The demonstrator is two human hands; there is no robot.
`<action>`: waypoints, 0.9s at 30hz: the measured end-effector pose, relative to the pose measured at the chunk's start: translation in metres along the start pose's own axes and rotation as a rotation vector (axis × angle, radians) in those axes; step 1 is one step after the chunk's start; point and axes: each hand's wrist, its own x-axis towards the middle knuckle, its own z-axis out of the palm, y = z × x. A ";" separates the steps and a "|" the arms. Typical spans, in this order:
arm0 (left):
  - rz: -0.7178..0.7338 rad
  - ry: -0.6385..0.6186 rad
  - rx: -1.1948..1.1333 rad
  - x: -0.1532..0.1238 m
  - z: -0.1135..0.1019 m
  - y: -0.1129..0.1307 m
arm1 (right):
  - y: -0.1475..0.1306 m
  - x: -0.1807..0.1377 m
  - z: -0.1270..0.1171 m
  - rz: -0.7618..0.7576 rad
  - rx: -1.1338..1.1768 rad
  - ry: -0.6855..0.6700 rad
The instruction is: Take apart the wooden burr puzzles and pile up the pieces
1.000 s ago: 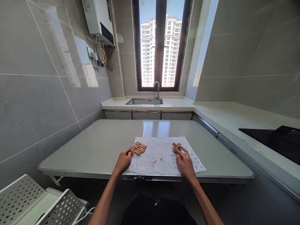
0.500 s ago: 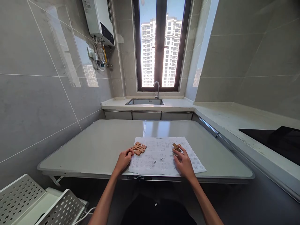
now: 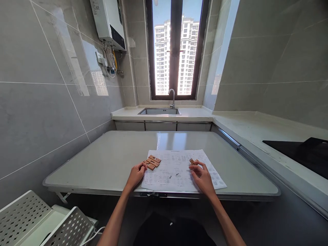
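Your right hand (image 3: pixel 203 177) has its fingers (image 3: pixel 196 163) pinched on a small wooden piece (image 3: pixel 191 160) at 1 o'clock on the instruction sheet (image 3: pixel 176 171); your left hand (image 3: pixel 135 175) has curled fingers touching the near edge of the notched wooden pieces (image 3: pixel 152 162), which lie flat at the sheet's 10 o'clock corner, with nothing clamped. Looks like the pick-and-orient step of fitting the pieces: the next move calls for lining up the notches against the printed diagram. Only container is the sink (image 3: pixel 159 111) at 12 o'clock beyond the worktop (image 3: pixel 107 160); contents can't be told.
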 end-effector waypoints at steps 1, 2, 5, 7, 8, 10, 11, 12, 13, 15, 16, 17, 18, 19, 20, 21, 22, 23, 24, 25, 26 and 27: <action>0.006 0.001 0.010 0.000 0.000 0.000 | -0.001 -0.001 0.000 -0.004 -0.007 0.008; 0.013 0.004 0.024 0.000 0.000 0.000 | -0.002 -0.001 0.000 -0.009 -0.014 0.017; 0.041 0.014 0.087 0.000 0.001 -0.001 | -0.004 -0.001 0.000 -0.022 -0.031 0.026; 0.072 0.020 0.129 0.000 0.001 -0.001 | -0.009 -0.001 0.000 -0.032 -0.019 0.014; 0.089 0.021 0.147 0.000 0.002 0.000 | -0.013 -0.002 0.000 -0.038 -0.006 0.006; 0.117 0.024 0.175 -0.003 0.006 0.006 | -0.026 -0.004 -0.001 -0.055 0.024 -0.007; 0.127 0.023 0.181 -0.006 0.010 0.012 | -0.036 -0.007 -0.002 -0.067 0.035 -0.015; 0.139 0.013 0.181 -0.010 0.015 0.019 | -0.047 -0.010 -0.003 -0.082 0.049 -0.032; 0.157 -0.008 0.168 -0.014 0.021 0.028 | -0.060 -0.014 -0.004 -0.101 0.067 -0.056; 0.186 -0.092 0.060 -0.025 0.035 0.049 | -0.087 -0.025 -0.006 -0.137 0.095 -0.116; 0.173 -0.164 -0.043 -0.031 0.041 0.060 | -0.101 -0.030 -0.007 -0.154 0.096 -0.144; 0.130 -0.246 -0.166 -0.037 0.047 0.071 | -0.113 -0.035 -0.008 -0.174 0.092 -0.186; 0.077 -0.359 -0.303 -0.042 0.051 0.081 | -0.123 -0.040 -0.009 -0.197 0.096 -0.243; 0.029 -0.439 -0.435 -0.046 0.054 0.091 | -0.131 -0.045 -0.009 -0.219 0.113 -0.277; -0.005 -0.501 -0.525 -0.050 0.055 0.099 | -0.137 -0.048 -0.009 -0.237 0.133 -0.316; -0.027 -0.517 -0.550 -0.053 0.055 0.106 | -0.141 -0.052 -0.009 -0.258 0.159 -0.348; -0.046 -0.538 -0.530 -0.055 0.053 0.112 | -0.143 -0.054 -0.008 -0.276 0.181 -0.368; -0.055 -0.547 -0.509 -0.057 0.051 0.116 | -0.143 -0.056 -0.007 -0.291 0.201 -0.385; -0.058 -0.541 -0.505 -0.058 0.050 0.120 | -0.143 -0.057 -0.006 -0.302 0.217 -0.395; -0.057 -0.517 -0.500 -0.060 0.048 0.122 | -0.142 -0.058 -0.005 -0.307 0.229 -0.399; -0.052 -0.491 -0.500 -0.061 0.048 0.124 | -0.141 -0.058 -0.004 -0.305 0.238 -0.402; -0.049 -0.465 -0.501 -0.061 0.048 0.124 | -0.140 -0.059 -0.002 -0.292 0.250 -0.398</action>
